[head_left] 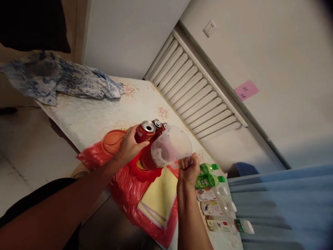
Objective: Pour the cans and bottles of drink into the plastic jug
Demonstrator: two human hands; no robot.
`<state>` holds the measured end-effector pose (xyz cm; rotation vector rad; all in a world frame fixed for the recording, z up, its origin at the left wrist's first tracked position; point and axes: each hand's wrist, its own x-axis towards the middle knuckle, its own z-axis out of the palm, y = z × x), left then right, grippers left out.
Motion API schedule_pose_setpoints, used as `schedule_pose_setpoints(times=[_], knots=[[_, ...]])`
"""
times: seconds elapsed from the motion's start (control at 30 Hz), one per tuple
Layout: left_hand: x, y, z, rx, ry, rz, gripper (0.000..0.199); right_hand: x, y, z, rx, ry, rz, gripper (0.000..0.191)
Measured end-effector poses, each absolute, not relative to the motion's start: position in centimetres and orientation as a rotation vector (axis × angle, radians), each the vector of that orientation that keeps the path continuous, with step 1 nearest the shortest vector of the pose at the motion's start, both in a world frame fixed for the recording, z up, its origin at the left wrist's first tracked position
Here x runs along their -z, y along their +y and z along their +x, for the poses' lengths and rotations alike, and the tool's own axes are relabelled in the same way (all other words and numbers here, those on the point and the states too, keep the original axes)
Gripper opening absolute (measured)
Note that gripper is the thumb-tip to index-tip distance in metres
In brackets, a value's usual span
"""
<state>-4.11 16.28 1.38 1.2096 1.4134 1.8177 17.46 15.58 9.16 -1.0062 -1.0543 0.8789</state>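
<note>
My left hand (131, 144) is wrapped round a red drink can (145, 132) whose top opening shows. In my right hand (189, 168) is the handle of a clear plastic jug (173, 147), tilted over the red things on the table. Behind the held can stand more red cans (159, 125), partly hidden by the jug. Below the jug lies a bright red scalloped object (140, 170) with a yellow mark. An orange-red bowl (111, 141) sits left of my left hand. A yellow cloth or sheet (160, 194) with purple edging lies on a red plastic bag (122, 187).
Several plastic bottles stand along the right of the table (143, 104), among them a green one (208, 180) and a clear one (221, 225). A blue-and-white cloth (83, 81) lies at the far left. A radiator (195, 86) runs behind; a blue curtain (281, 208) hangs at right.
</note>
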Motion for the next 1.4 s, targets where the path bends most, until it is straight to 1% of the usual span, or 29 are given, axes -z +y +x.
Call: schedule_pose_setpoints(times=[0.23, 0.37, 1.0, 1.4], knots=[[-1.2, 16.1, -4.4, -1.835, 1.428, 1.237, 0.065, -6.0, 15.9, 16.5, -0.926, -0.999, -1.002, 0.044], [-1.1, 15.8, -4.4, -1.827, 1.443, 1.231, 0.063, -4.9, 15.5, 17.0, -0.904, -1.078, -1.03, 0.044], [-0.2, 13.8, -4.4, -1.767, 1.426, 1.349, 0.068, -3.8, 15.6, 17.6, -0.903, -1.055, -1.057, 0.043], [-0.5, 13.1, -4.6, -1.725, 1.367, 1.383, 0.066, -3.8, 15.5, 17.6, -0.849, -1.086, -1.09, 0.042]])
